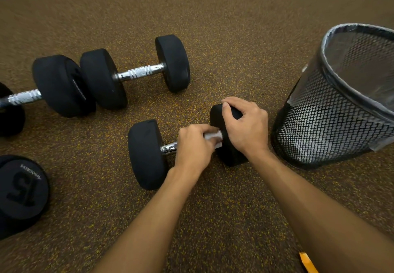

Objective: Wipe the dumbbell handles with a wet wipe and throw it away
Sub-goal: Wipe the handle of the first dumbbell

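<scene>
A black dumbbell with a chrome handle lies on the speckled floor in the middle of the view. My left hand is wrapped around its handle with a white wet wipe pressed against the metal; only the wipe's right end shows. My right hand grips the top of the dumbbell's right head. A short stretch of bare handle shows left of my left hand.
A black mesh waste bin with a clear liner stands at the right, close to my right hand. Two more dumbbells lie end to end at the back left. A "15" dumbbell head sits at the lower left.
</scene>
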The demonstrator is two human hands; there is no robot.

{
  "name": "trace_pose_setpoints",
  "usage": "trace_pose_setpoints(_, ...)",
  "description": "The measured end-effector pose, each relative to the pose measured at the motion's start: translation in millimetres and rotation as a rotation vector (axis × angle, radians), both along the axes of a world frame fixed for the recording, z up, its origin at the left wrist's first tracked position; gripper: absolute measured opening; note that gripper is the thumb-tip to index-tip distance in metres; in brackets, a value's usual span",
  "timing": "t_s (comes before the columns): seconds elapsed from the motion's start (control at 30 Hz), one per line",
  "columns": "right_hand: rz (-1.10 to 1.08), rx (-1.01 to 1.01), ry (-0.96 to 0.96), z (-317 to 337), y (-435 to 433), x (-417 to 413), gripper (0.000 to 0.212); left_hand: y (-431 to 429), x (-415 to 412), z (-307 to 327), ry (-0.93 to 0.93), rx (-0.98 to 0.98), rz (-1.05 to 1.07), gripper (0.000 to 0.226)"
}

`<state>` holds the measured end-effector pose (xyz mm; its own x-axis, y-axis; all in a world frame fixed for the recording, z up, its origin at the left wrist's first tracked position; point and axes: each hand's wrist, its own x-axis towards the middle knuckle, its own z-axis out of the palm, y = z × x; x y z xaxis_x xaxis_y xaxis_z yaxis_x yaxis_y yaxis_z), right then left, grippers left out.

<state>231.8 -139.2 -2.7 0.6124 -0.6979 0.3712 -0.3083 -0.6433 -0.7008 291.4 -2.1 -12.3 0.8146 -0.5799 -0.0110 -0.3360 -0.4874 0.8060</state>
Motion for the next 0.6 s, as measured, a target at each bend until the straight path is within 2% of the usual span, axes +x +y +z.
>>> trace_pose_setpoints(0.13, -0.004, -0.009, -0.012, -2, 0, 1, 0.036, 5, -9, -10, -0.292, -0.02, -0.123, 0.021)
trace_pose_setpoints(0.23, -0.005, -0.015, -0.012, -3, 1, 0, 0.036, 7, -9, -23, -0.4, -0.028, -0.128, 0.024)
trace_pose_setpoints(0.37, -0.005, -0.006, -0.021, -2, 1, -1, 0.034, 20, -9, -29, -0.431, -0.057, -0.095, 0.029)
trace_pose_setpoints(0.6, -0.012, 0.003, -0.006, 0, 0, 1, 0.035, 5, -9, -16, -0.343, -0.029, -0.144, 0.028)
